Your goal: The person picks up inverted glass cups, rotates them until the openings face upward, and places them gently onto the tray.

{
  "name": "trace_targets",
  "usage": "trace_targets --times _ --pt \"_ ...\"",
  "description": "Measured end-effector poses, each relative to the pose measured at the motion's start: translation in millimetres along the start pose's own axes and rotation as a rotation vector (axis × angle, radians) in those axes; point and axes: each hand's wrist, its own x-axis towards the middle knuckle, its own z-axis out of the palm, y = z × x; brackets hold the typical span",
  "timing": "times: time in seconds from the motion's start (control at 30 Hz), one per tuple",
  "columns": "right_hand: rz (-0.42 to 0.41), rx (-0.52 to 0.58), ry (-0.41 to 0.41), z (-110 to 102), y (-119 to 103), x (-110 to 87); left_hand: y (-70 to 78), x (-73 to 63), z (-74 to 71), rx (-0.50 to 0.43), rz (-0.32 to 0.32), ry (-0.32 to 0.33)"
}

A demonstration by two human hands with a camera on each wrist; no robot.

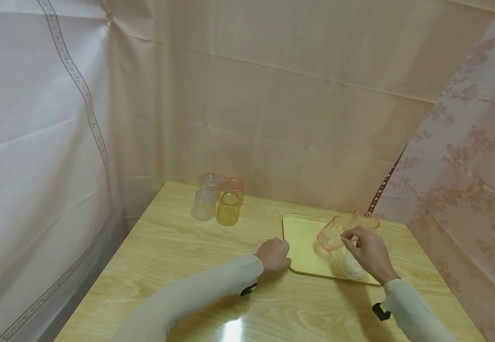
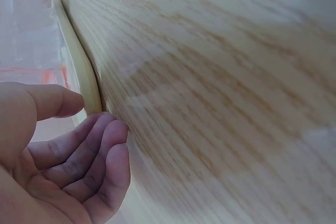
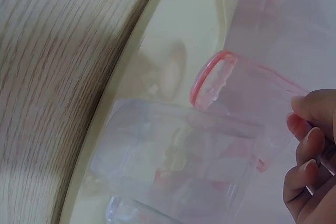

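My right hand [image 1: 369, 254] pinches a pink clear cup [image 1: 330, 233] by its edge and holds it tilted over the yellow tray [image 1: 305, 244]. In the right wrist view, thumb and fingertips meet on the wall of this pink cup [image 3: 247, 98], its thick pink end pointing away from the hand. A colourless cup [image 3: 173, 150] stands close beside it, with part of another colourless cup [image 3: 136, 212] below. My left hand [image 1: 274, 255] is at the tray's left edge. In the left wrist view, its thumb and curled fingers close around the tray rim [image 2: 86, 77].
Toward the table's back left stand a yellow cup [image 1: 228, 212], a clear cup [image 1: 204, 207], a bluish cup [image 1: 211, 182] and a pink cup [image 1: 236, 186]. Another pink-rimmed cup [image 1: 365, 219] is behind my right hand. Cloth curtains [image 1: 273, 118] hang around the wooden table [image 1: 179, 251].
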Motion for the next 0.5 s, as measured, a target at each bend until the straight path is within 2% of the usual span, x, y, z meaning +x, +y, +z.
trace_targets --times 0.33,0.5 --pt "-0.029 -0.059 -0.014 1.6 7.8 1.4 -2.1 1.0 0.0 -0.019 0.026 0.006" --pt "-0.017 -0.078 -0.024 2.6 14.7 2.7 -1.7 -0.5 -0.5 -0.028 0.028 0.004"
